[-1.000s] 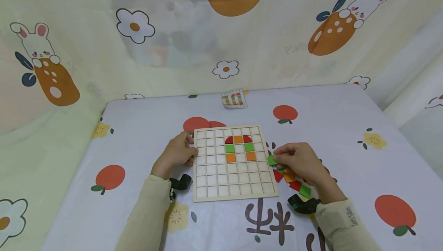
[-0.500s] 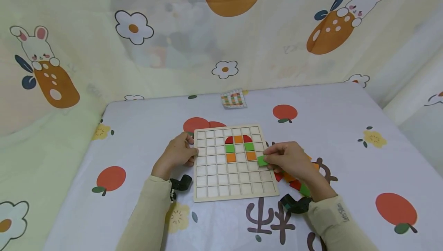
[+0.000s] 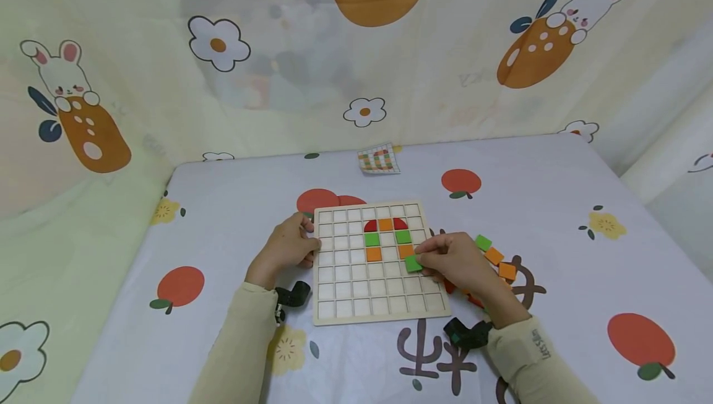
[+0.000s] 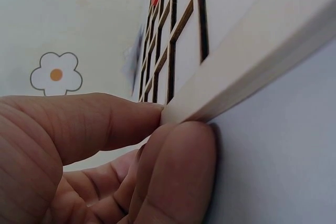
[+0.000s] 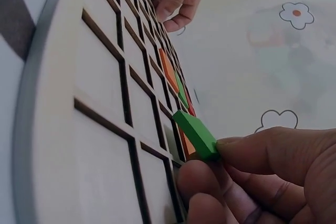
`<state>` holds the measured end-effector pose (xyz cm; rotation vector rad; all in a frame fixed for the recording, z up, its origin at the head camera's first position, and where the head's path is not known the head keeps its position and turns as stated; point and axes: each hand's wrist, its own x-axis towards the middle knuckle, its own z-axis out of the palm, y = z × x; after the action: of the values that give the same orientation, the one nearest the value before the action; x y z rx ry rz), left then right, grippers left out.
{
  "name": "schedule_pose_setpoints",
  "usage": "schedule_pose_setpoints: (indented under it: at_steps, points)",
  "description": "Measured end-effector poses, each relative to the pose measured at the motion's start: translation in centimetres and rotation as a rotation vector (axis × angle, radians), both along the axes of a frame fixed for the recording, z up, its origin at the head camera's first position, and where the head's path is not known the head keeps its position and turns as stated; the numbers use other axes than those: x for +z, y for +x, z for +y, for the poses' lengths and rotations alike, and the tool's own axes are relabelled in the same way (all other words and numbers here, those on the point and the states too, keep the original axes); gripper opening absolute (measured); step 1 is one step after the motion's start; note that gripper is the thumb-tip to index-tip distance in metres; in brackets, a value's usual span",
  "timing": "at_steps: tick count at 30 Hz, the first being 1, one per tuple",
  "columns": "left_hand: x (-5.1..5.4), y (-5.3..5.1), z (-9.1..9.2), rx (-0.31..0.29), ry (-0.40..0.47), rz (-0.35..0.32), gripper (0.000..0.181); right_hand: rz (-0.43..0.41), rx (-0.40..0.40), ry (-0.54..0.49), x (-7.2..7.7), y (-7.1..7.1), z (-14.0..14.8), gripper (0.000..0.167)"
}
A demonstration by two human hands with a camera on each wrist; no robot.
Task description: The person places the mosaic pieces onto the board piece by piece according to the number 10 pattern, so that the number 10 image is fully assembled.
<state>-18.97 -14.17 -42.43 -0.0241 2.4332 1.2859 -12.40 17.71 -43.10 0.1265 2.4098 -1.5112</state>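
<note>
Head view: from this side of the room, I see a wooden grid board (image 3: 376, 272) lying flat on the cloth-covered counter (image 3: 535, 206). The left hand (image 3: 285, 246) grips the board's left edge, fingers curled. The right hand (image 3: 459, 262), over the board's right side, pinches a green tile (image 3: 413, 263) between thumb and fingers; this tile is just below the right-hand orange tile of the pattern. Seated pieces form three rows: two red rounded tiles (image 3: 370, 226) flanking an orange centre tile (image 3: 385, 224); a pair of green squares (image 3: 372, 239); a pair of orange squares (image 3: 374, 254). Loose tiles (image 3: 493, 256) lie beside the board to the right, partly hidden by the right hand. A printed card (image 3: 379, 159) rests behind the board, near the counter's far edge. Left wrist view: the fingertips bear on the pale rim of the board, one at its upper corner and one at its side. Right wrist view: the green tile is tilted above the cells, its near end clamped by the right hand; whether its far end touches the board cannot be determined. The left hand appears at the board's opposite edge.
</note>
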Motion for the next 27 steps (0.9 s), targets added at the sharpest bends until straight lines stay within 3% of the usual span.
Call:
schedule_pose_setpoints:
  at_steps: [27]
  points:
    - [-0.5, -0.21, -0.14, -0.008, -0.014, 0.011, 0.026, 0.051, 0.015, 0.008, 0.17, 0.49, -0.58, 0.015]
